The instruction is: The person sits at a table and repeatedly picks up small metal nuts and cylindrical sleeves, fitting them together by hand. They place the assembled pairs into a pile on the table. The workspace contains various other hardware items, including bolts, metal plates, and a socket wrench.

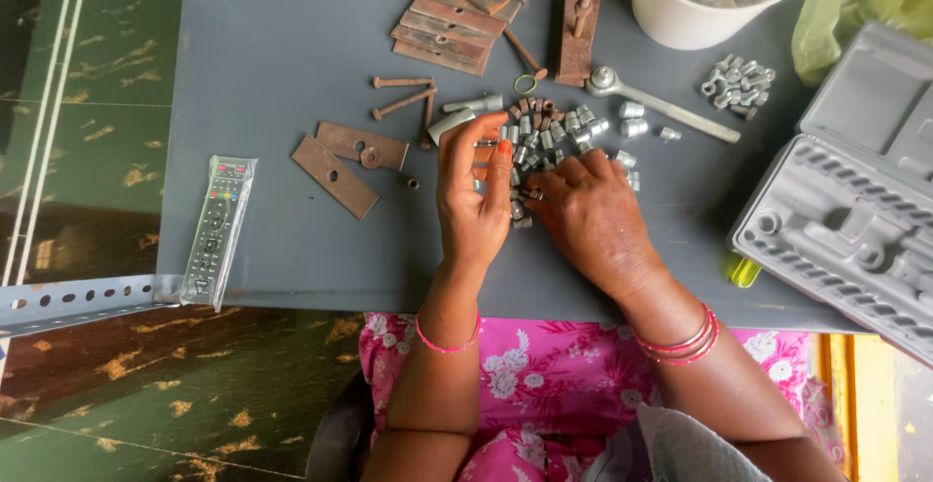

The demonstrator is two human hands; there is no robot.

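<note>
The heap of small metal sockets and nuts (544,137) lies on the grey table (272,54) directly ahead of both hands, spreading away from the person toward the ratchet wrench (661,103). The left hand (471,195) stands at the heap's left edge, its fingers (486,132) curled with thumb and forefinger drawn together, seemingly pinching something small at the tip, though the piece itself is too small to make out. The right hand (593,215) lies palm down on the near edge of the heap, fingers spread loosely over the pieces and touching them, gripping nothing that shows. Both hands are close, but the right one covers more of the heap, so it is the nearer to most pieces; the left reaches the far-left ones. The heap has no clear long axis, running roughly left to right. Rusty flat plates (350,156) lie just left of the left hand, a remote control (216,224) well apart at the table's left edge, and an open grey tool case (846,220) to the right
</note>
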